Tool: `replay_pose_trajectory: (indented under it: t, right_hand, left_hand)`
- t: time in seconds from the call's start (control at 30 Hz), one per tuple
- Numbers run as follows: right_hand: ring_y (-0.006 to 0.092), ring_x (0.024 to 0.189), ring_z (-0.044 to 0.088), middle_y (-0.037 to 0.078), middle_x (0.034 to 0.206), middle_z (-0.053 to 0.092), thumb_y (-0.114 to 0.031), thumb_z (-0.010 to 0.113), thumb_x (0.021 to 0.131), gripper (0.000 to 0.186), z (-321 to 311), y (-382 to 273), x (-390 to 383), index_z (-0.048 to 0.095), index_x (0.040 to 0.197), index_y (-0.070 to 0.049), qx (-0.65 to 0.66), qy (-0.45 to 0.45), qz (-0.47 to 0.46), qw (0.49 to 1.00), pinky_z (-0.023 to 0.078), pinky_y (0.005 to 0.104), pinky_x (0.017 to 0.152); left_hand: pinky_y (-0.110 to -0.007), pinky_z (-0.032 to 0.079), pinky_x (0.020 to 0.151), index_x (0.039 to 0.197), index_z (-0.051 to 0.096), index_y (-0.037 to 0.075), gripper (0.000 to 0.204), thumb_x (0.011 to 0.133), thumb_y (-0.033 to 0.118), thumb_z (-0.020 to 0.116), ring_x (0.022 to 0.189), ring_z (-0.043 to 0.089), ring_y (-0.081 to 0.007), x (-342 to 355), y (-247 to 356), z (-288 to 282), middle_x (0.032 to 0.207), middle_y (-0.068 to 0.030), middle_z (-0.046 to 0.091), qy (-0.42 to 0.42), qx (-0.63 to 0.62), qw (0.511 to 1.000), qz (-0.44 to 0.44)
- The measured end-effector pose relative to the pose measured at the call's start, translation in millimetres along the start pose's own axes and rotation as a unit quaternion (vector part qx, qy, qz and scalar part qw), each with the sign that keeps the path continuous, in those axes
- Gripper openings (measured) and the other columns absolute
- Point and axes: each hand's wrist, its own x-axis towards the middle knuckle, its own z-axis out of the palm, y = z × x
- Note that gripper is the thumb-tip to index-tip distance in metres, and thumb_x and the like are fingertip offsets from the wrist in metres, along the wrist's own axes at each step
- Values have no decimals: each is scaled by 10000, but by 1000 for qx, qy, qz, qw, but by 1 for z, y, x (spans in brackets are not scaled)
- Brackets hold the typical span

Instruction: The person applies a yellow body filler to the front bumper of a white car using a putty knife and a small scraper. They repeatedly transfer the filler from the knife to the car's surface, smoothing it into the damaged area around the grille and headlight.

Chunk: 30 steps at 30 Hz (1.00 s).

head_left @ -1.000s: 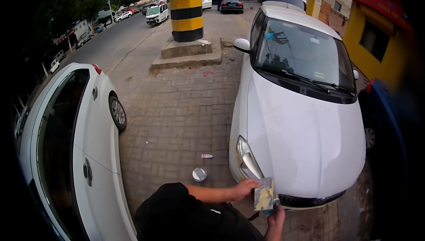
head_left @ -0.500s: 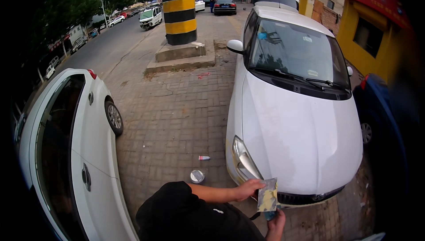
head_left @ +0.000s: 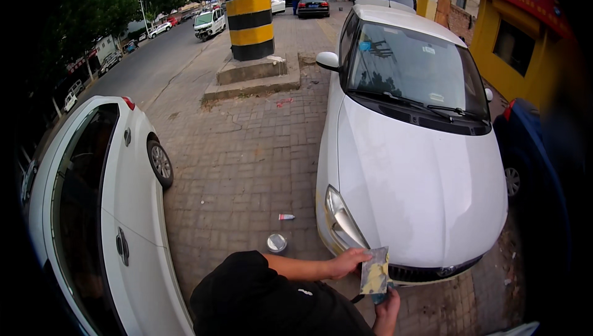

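Observation:
My left hand (head_left: 349, 263) is closed on the edge of a flat grey mixing board (head_left: 375, 271) smeared with pale yellow paste. Below the board's lower end, my right hand (head_left: 388, 306) grips a bluish flat tool, apparently a putty spreader (head_left: 378, 298), whose working edge is hidden by the board. Both hands are in front of a white car (head_left: 420, 181), close to its headlight (head_left: 343, 220) and grille. Yellow smears mark the car's front bumper near that headlight.
On the brick paving (head_left: 247, 169) stand a round tin (head_left: 276, 243) and a small red-and-white tube (head_left: 286, 217). Another white car (head_left: 133, 212) is at the left. Beyond is a black-and-yellow striped pillar (head_left: 249, 21) on a concrete base. A blue car (head_left: 528, 151) flanks the right side.
My right hand has shifted very slightly to the right and up with the spreader. The left hand keeps its hold on the board, and the view has moved a little.

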Motion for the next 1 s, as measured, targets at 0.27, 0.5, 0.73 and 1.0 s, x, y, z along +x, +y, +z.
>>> replay_pose_trajectory:
  t: [0.27, 0.5, 0.73, 1.0]
  right_hand:
    - [328, 1175, 546, 147, 1273, 577, -137, 496, 875, 423, 6, -1, -6, 509, 1275, 2, -2, 2, -1, 1000, 414, 469, 1032]
    - [333, 1191, 534, 151, 1287, 569, -164, 484, 900, 407, 2, 0, -9, 511, 1272, -1, -11, 9, 6, 1000, 393, 467, 1044]
    - [334, 1192, 534, 152, 1286, 568, -179, 494, 880, 422, -6, 0, -12, 517, 1268, -14, -4, 16, 10, 1000, 406, 475, 1030]
    - [337, 1172, 545, 148, 1247, 588, -191, 492, 866, 386, -20, 4, -33, 550, 1208, -23, 3, 40, -31, 999, 419, 489, 1017]
  left_hand:
    - [-389, 577, 747, 1172, 567, 26, 287, 993, 242, 508, 916, 675, -183, -4, -5, 2, 1053, -72, 665, -1, 5, 1000, 5]
    - [-367, 578, 737, 1169, 569, 21, 292, 990, 243, 508, 890, 680, -172, -8, -13, 11, 1033, -68, 673, -11, -24, 1000, -10]
    - [-356, 575, 720, 1165, 571, 24, 287, 987, 240, 507, 884, 680, -166, -11, -10, 22, 1026, -64, 674, -14, -23, 999, -21]
    - [-355, 575, 711, 1142, 580, 32, 263, 985, 231, 514, 890, 676, -170, -11, -16, 33, 1015, -60, 676, -25, -16, 998, -50]
